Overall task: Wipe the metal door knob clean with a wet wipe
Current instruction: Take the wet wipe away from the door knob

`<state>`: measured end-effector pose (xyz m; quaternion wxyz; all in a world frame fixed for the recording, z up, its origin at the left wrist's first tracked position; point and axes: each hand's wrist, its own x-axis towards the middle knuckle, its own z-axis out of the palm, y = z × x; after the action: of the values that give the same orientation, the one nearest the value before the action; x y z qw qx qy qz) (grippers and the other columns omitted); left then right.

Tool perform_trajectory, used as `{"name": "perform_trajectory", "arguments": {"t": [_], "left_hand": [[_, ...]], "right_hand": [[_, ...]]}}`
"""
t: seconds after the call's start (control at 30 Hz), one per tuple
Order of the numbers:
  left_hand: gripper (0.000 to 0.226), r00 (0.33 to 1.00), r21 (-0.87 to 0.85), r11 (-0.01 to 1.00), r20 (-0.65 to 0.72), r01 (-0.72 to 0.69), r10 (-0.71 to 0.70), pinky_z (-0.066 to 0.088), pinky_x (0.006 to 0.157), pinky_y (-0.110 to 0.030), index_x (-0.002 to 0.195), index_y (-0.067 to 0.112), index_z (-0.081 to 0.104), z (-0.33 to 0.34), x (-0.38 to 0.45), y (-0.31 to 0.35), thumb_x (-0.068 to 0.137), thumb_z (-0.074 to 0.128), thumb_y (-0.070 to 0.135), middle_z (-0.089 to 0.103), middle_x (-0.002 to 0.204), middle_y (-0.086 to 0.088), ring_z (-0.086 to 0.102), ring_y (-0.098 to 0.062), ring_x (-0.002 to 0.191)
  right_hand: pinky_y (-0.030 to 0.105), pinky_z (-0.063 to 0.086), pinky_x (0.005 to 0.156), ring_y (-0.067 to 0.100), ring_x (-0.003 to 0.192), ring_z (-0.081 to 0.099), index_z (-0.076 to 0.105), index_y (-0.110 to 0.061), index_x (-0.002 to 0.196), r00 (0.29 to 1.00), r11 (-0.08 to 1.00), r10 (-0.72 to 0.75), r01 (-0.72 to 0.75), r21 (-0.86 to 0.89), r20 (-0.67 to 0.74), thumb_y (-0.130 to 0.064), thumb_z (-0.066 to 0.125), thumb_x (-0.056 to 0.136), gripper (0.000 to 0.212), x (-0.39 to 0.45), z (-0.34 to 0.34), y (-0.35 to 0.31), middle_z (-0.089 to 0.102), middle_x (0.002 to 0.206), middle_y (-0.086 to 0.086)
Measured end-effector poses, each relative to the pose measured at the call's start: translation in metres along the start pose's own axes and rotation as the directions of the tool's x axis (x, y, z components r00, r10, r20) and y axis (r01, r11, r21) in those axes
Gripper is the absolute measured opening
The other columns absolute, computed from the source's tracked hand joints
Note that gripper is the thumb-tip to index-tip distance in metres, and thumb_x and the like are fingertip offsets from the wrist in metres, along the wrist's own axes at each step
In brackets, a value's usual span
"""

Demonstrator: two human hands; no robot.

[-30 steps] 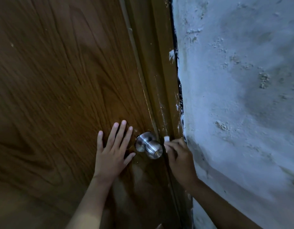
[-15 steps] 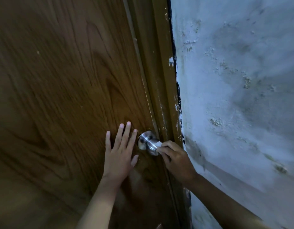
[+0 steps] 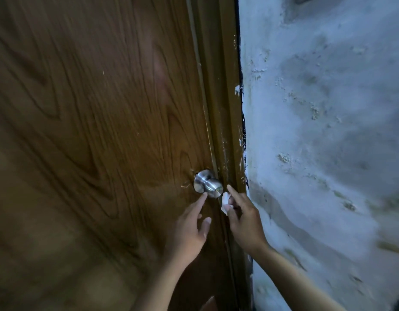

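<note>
While its forefinger points up, the right hand [image 3: 243, 217] pinches a crumpled white wipe [image 3: 226, 202] between thumb and curled fingers. The metal knob [image 3: 208, 184] sits just above and left of it, the wipe apart from the metal. The left hand [image 3: 189, 230] is loosely open and holds nothing, its forefinger tip at the knob's underside. Behind both stands the wooden door [image 3: 93, 131]; right of the right hand, a rough white wall [image 3: 328, 142].

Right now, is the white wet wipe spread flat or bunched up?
Bunched up: the white wet wipe shows only as a small crumpled wad pinched in the right hand, just below the round metal door knob.
</note>
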<state>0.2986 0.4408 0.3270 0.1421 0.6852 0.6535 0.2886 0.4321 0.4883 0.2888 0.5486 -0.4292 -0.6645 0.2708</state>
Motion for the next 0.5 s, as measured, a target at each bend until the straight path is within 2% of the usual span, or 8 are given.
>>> {"name": "perform_trajectory", "arguments": {"t": [0.1, 0.17, 0.23, 0.3, 0.33, 0.4, 0.5], "left_hand": [[0.058, 0.998, -0.249, 0.968, 0.067, 0.033, -0.017, 0.041, 0.076, -0.013, 0.139, 0.043, 0.028, 0.023, -0.012, 0.009, 0.091, 0.053, 0.021, 0.044, 0.13, 0.018, 0.052, 0.006, 0.097], [0.054, 0.996, -0.391, 0.919, 0.089, 0.055, -0.021, 0.047, 0.073, -0.014, 0.133, 0.039, 0.04, 0.043, -0.018, 0.012, 0.089, 0.057, 0.013, 0.054, 0.117, 0.017, 0.059, -0.001, 0.086], [0.046, 0.993, -0.501, 0.86, 0.111, 0.093, -0.043, 0.051, 0.074, -0.019, 0.119, 0.039, 0.052, 0.069, -0.025, 0.014, 0.087, 0.059, 0.007, 0.06, 0.103, 0.014, 0.063, -0.01, 0.082], [0.04, 0.99, -0.554, 0.823, 0.115, 0.129, -0.077, 0.052, 0.076, -0.026, 0.11, 0.032, 0.059, 0.101, -0.034, 0.013, 0.084, 0.06, 0.0, 0.064, 0.092, 0.007, 0.065, -0.012, 0.078], [0.038, 0.987, -0.566, 0.81, 0.134, 0.153, -0.093, 0.051, 0.075, -0.026, 0.107, 0.026, 0.061, 0.122, -0.043, 0.015, 0.083, 0.059, -0.004, 0.064, 0.086, 0.005, 0.063, -0.009, 0.074], [0.036, 0.982, -0.58, 0.795, 0.159, 0.179, -0.104, 0.048, 0.068, -0.017, 0.101, 0.019, 0.061, 0.147, -0.054, 0.015, 0.081, 0.056, -0.011, 0.062, 0.077, 0.005, 0.059, 0.001, 0.063], [0.03, 0.949, -0.568, 0.773, 0.284, 0.281, -0.136, 0.042, 0.057, -0.006, 0.092, 0.017, 0.059, 0.199, -0.073, 0.016, 0.081, 0.058, -0.011, 0.059, 0.072, 0.009, 0.056, 0.011, 0.055]], "right_hand": [[0.001, 0.04, 0.068, 0.005, 0.086, 0.056, 0.063, -0.022, 0.101, 0.989, 0.988, 0.149, -0.15, 0.045, 0.021, -0.007, 0.055, 0.089, 0.021, -0.017, -0.014, -0.008, 0.055, 0.089, -0.006], [0.005, 0.043, 0.064, 0.005, 0.081, 0.057, 0.063, -0.024, 0.083, 0.969, 0.962, 0.247, -0.246, 0.118, 0.011, -0.011, 0.058, 0.087, 0.014, -0.031, -0.025, -0.01, 0.06, 0.086, -0.005], [0.011, 0.046, 0.062, 0.008, 0.077, 0.061, 0.062, -0.023, 0.076, 0.947, 0.936, 0.321, -0.314, 0.163, -0.023, -0.012, 0.062, 0.085, 0.014, -0.05, -0.038, -0.003, 0.064, 0.083, -0.003], [0.022, 0.05, 0.063, 0.014, 0.074, 0.065, 0.062, -0.02, 0.073, 0.928, 0.922, 0.368, -0.357, 0.149, -0.056, -0.01, 0.065, 0.082, 0.014, -0.069, -0.051, 0.014, 0.066, 0.08, 0.001], [0.023, 0.05, 0.063, 0.013, 0.071, 0.065, 0.062, -0.02, 0.071, 0.916, 0.914, 0.397, -0.388, 0.12, -0.063, -0.009, 0.066, 0.081, 0.015, -0.085, -0.061, 0.028, 0.066, 0.077, 0.001], [0.013, 0.047, 0.057, -0.001, 0.06, 0.061, 0.063, -0.02, 0.067, 0.902, 0.901, 0.43, -0.426, 0.078, -0.047, -0.003, 0.067, 0.079, 0.021, -0.103, -0.073, 0.047, 0.063, 0.07, -0.001], [0.006, 0.042, 0.058, -0.004, 0.061, 0.058, 0.069, -0.009, 0.068, 0.859, 0.859, 0.51, -0.511, -0.037, -0.031, 0.006, 0.063, 0.077, 0.019, -0.14, -0.096, 0.086, 0.06, 0.07, -0.011]]}}
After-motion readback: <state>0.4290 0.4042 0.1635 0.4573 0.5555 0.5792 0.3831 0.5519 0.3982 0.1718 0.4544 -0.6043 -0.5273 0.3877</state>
